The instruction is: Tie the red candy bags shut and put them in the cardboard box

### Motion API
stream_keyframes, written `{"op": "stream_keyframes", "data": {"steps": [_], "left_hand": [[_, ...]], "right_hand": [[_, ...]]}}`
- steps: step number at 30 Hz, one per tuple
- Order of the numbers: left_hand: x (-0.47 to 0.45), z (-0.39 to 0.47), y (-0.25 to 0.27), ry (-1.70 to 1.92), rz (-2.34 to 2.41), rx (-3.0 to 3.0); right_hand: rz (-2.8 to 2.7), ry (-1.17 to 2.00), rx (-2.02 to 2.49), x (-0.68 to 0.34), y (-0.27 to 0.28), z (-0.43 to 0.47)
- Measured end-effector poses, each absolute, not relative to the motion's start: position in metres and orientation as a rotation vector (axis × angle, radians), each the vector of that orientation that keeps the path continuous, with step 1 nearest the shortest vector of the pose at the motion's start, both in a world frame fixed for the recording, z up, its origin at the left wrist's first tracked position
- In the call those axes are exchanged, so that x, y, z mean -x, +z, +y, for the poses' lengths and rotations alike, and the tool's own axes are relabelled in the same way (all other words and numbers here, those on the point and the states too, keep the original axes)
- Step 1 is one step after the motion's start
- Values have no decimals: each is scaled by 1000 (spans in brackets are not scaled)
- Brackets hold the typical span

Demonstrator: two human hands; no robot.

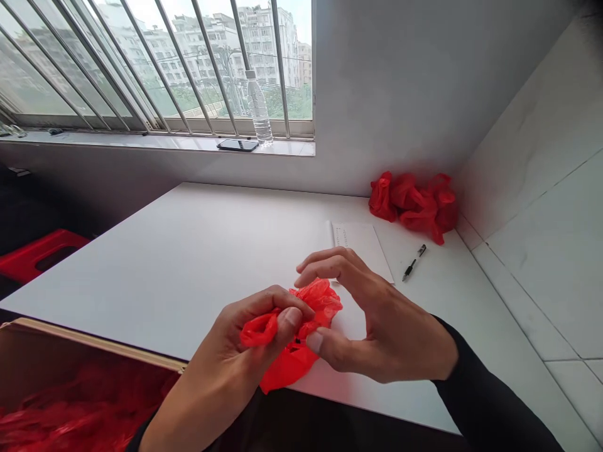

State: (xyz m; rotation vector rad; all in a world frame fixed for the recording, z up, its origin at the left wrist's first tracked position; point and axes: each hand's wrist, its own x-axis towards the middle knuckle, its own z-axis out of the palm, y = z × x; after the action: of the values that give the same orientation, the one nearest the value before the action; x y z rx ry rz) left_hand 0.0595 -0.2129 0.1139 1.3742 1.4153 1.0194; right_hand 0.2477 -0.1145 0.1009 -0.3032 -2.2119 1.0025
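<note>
A thin red plastic bag hangs at the near edge of the white table, bunched and twisted at its top. My left hand pinches that bunched part between thumb and fingers, and a red loop pokes out on its left side. Just to the right, my right hand is open, its thumb and fingers spread apart around the bag. The right thumb tip is close beside the bunched part; whether it touches cannot be made out. The bag's lower end is partly hidden behind the left hand.
The white table carries a notepad, a black pen and crumpled red bags in the far right corner. A cardboard box of red bags stands at left. A water bottle and phone rest on the sill.
</note>
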Motion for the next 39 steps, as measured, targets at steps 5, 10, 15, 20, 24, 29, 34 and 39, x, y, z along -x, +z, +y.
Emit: {"op": "stream_keyframes", "data": {"steps": [5, 10, 15, 20, 24, 29, 34, 39], "left_hand": [[-57, -216, 107, 1011, 1520, -1559], [-45, -215, 87, 990, 1725, -2027], [-42, -214, 73, 1108, 1848, -2225], [-49, -216, 70, 1298, 1769, -2260], [-43, -216, 67, 1165, 1708, -2299], [-32, -223, 55, 1008, 1755, -2304], [-6, -255, 24, 1119, 1948, -2154], [16, -286, -2, 1134, 2144, -1777]], "right_hand": [[-2362, 1178, 298, -237, 88, -99], [-2362, 1294, 389, -232, 81, -92], [-2300, 1435, 503, -230, 75, -87], [-2383, 1530, 418, -228, 72, -82], [-2319, 1493, 482, -228, 74, -85], [-2348, 1371, 586, -225, 75, -88], [-2403, 1248, 752, -233, 61, -57], [-2508, 1211, 926, -237, 39, -28]]}}
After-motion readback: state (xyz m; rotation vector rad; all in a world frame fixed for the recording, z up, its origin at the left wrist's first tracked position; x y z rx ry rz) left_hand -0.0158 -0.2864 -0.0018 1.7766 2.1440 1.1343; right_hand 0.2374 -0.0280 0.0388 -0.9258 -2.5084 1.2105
